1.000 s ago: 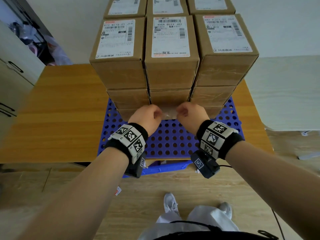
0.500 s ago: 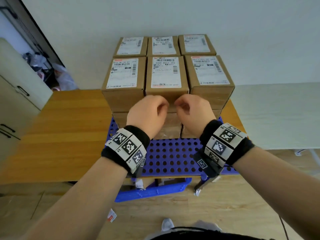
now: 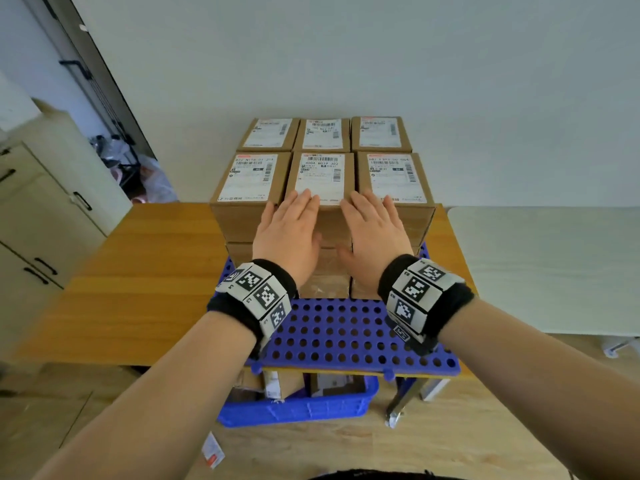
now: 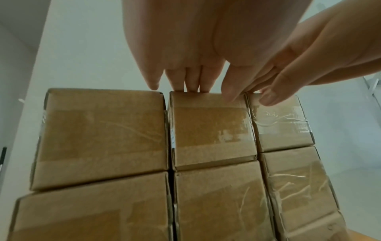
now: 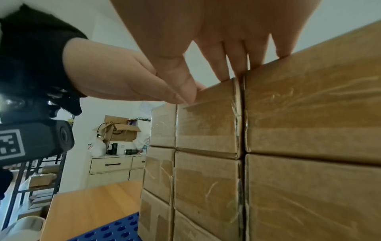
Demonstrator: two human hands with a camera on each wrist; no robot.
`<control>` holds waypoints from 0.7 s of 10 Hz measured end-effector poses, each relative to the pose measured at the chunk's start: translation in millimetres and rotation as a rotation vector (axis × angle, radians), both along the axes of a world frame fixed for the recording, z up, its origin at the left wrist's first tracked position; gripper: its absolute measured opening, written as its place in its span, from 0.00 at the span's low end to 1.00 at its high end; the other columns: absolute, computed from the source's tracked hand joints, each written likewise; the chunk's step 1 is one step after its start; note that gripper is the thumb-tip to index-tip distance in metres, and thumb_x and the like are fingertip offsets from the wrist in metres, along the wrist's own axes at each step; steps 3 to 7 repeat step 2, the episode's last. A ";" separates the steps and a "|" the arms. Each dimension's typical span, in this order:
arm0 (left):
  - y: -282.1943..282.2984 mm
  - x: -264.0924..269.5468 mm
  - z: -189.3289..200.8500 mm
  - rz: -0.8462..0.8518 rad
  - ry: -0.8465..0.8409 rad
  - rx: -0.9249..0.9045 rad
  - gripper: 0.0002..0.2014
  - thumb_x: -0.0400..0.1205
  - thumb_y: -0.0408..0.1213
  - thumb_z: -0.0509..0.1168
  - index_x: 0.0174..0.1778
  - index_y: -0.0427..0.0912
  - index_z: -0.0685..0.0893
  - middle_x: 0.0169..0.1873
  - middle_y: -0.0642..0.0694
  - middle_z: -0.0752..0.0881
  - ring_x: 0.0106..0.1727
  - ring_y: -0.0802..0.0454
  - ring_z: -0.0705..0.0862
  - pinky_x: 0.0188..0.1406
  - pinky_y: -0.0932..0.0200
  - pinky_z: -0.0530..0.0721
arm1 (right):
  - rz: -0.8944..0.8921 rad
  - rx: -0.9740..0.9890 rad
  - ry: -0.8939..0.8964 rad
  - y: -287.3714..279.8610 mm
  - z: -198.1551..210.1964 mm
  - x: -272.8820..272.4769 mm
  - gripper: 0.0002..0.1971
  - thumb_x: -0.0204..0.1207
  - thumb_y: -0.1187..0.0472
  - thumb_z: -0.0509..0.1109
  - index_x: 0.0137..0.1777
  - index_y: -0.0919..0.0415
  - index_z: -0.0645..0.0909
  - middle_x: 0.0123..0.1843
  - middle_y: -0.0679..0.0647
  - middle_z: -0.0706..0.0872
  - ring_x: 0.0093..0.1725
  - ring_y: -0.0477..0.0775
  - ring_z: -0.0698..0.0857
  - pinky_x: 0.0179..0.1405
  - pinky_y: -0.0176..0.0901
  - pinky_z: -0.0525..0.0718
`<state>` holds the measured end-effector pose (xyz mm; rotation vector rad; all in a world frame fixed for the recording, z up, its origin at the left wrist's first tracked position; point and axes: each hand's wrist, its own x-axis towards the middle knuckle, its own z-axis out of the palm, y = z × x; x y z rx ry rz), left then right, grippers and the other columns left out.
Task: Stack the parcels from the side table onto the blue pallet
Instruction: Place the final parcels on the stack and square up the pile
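Brown cardboard parcels with white labels stand stacked three layers high in two rows on the blue perforated pallet (image 3: 346,334). The front middle top parcel (image 3: 322,178) has both hands on its near top edge. My left hand (image 3: 291,223) lies flat with straight fingers reaching over that edge, as the left wrist view shows with the fingertips (image 4: 189,84) on the parcel (image 4: 210,130). My right hand (image 3: 370,226) lies flat beside it, its fingers (image 5: 237,65) spanning the seam between the middle parcel (image 5: 208,124) and the right parcel (image 5: 313,106). Neither hand grips anything.
The pallet sits on a wooden table (image 3: 138,271). A white side table (image 3: 554,265) stands to the right. Beneath the pallet's front edge a blue bin (image 3: 298,407) holds more boxes. Cream cabinets (image 3: 41,209) line the left wall.
Both hands rose from the bottom layer's front face to the top parcel's edge and went from curled to flat. The head view pulled back and up.
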<state>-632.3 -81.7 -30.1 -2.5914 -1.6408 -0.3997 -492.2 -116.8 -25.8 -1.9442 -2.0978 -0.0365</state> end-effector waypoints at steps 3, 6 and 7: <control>-4.1 9.7 26.6 0.025 0.016 -0.044 0.29 0.86 0.45 0.54 0.83 0.45 0.54 0.83 0.48 0.54 0.84 0.51 0.51 0.82 0.48 0.47 | 0.029 -0.014 0.099 0.3 26.5 6.8 0.31 0.79 0.55 0.61 0.81 0.58 0.57 0.83 0.54 0.56 0.83 0.54 0.51 0.82 0.48 0.44; -4.1 9.7 26.6 0.025 0.016 -0.044 0.29 0.86 0.45 0.54 0.83 0.45 0.54 0.83 0.48 0.54 0.84 0.51 0.51 0.82 0.48 0.47 | 0.029 -0.014 0.099 0.3 26.5 6.8 0.31 0.79 0.55 0.61 0.81 0.58 0.57 0.83 0.54 0.56 0.83 0.54 0.51 0.82 0.48 0.44; -4.1 9.7 26.6 0.025 0.016 -0.044 0.29 0.86 0.45 0.54 0.83 0.45 0.54 0.83 0.48 0.54 0.84 0.51 0.51 0.82 0.48 0.47 | 0.029 -0.014 0.099 0.3 26.5 6.8 0.31 0.79 0.55 0.61 0.81 0.58 0.57 0.83 0.54 0.56 0.83 0.54 0.51 0.82 0.48 0.44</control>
